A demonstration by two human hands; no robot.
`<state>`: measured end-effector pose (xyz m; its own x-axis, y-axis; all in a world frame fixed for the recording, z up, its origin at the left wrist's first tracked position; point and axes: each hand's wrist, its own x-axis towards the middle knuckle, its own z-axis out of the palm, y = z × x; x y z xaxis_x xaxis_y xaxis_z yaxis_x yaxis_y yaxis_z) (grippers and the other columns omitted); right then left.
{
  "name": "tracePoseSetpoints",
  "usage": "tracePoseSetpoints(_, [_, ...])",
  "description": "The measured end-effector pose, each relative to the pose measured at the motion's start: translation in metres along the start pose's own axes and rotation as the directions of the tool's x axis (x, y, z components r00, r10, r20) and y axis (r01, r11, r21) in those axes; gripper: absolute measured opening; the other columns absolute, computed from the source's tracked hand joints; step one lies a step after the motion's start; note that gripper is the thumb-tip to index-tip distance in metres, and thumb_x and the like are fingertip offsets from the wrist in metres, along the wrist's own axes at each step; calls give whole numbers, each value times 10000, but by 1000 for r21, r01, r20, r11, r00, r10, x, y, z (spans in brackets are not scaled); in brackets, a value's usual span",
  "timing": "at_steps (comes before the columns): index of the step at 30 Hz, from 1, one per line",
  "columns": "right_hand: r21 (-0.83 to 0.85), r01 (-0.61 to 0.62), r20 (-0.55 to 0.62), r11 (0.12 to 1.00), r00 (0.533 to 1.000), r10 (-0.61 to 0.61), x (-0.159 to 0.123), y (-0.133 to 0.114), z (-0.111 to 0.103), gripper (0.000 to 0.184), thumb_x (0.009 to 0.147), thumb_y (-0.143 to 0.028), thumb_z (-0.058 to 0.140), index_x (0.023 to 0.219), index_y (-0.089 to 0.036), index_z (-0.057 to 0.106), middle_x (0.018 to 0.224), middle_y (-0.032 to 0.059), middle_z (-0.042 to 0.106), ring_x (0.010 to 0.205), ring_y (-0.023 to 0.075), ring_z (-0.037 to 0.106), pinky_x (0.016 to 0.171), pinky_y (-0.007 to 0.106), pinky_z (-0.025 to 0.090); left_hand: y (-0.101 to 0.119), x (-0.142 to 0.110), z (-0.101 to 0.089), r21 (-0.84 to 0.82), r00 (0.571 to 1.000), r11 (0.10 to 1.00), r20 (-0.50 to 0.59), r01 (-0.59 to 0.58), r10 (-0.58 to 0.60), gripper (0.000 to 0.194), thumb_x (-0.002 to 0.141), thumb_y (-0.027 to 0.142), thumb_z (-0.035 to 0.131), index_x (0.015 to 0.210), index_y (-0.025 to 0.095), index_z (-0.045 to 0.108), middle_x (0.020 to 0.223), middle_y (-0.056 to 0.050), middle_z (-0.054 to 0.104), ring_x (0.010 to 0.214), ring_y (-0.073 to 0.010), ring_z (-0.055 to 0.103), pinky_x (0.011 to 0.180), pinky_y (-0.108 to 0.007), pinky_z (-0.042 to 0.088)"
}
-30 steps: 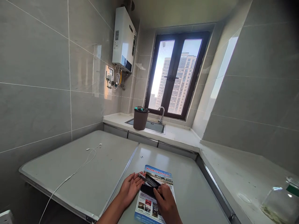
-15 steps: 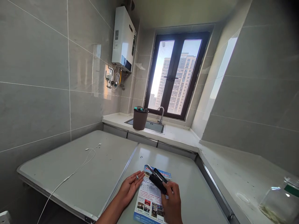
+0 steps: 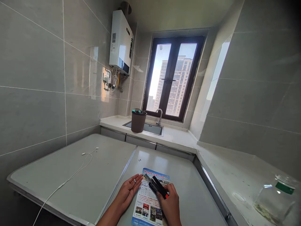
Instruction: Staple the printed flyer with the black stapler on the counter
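Note:
My right hand [image 3: 170, 199] is wrapped round the rear of a black stapler [image 3: 160, 186], tilted toward the upper left over a printed leaflet [image 3: 144, 191]. The stapler's parts are spread apart, with its metal rail showing, and a bit of red shows near my fingers. Palm up beside the leaflet's left edge, my left hand [image 3: 128, 190] has its fingers stretched out. On those fingers lies a small silvery piece [image 3: 134, 181], which looks like a short strip of staples. My right palm hides the stapler's rear end.
A small metallic bit [image 3: 139, 160] lies on the folding table [image 3: 82, 182] beyond the leaflet. A white cable [image 3: 70, 178] crosses its left half. Behind stand a brown bucket [image 3: 138, 122] and a sink [image 3: 152, 128]; a glass jar [image 3: 274, 199] is on the right counter.
The view has shifted slightly. The stapler has turned in my right hand, so its red part now shows. My left hand stays palm up with the small piece on its fingers.

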<state>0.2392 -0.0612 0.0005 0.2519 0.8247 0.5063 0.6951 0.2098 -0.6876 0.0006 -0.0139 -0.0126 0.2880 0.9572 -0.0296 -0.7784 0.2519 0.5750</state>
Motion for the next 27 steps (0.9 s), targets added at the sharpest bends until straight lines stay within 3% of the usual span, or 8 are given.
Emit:
tracePoseSetpoints(9, [-62,-3,62,998,998,7,-1,-1,3,122,725,-248,673,741,-240,552,835,17,615,770,220,614,703,296,488,2,-5,9,26,1000,1000,-26,-1,2,292,892,34,656,1183,52,655,1350,-251,650,1307,-317,601,1184,-396,445])
tracePoseSetpoints(16, [-57,-3,62,998,998,6,-1,-1,3,134,713,-254,668,725,-244,535,813,13,614,765,220,612,698,288,479,-2,-1,4,28,996,1000,-83,-5,7,318,859,27,686,1172,82,672,1224,-214,716,1205,-304,682,1154,-419,474])
tracePoseSetpoints(21, [-46,-32,73,998,997,36,0,-2,3,158,708,-260,677,719,-244,520,811,6,604,750,214,616,678,278,472,-3,-2,7,80,992,997,-127,-5,15,291,805,7,741,1078,100,703,1016,-140,752,989,-209,750,988,-313,579])
tracePoseSetpoints(27, [-44,-34,57,998,998,36,-1,1,5,155,701,-262,674,733,-248,523,801,1,609,722,213,623,643,268,463,-6,-4,12,105,1000,994,-13,13,-11,273,735,121,872,971,118,734,783,-37,677,714,-101,655,725,-193,546])
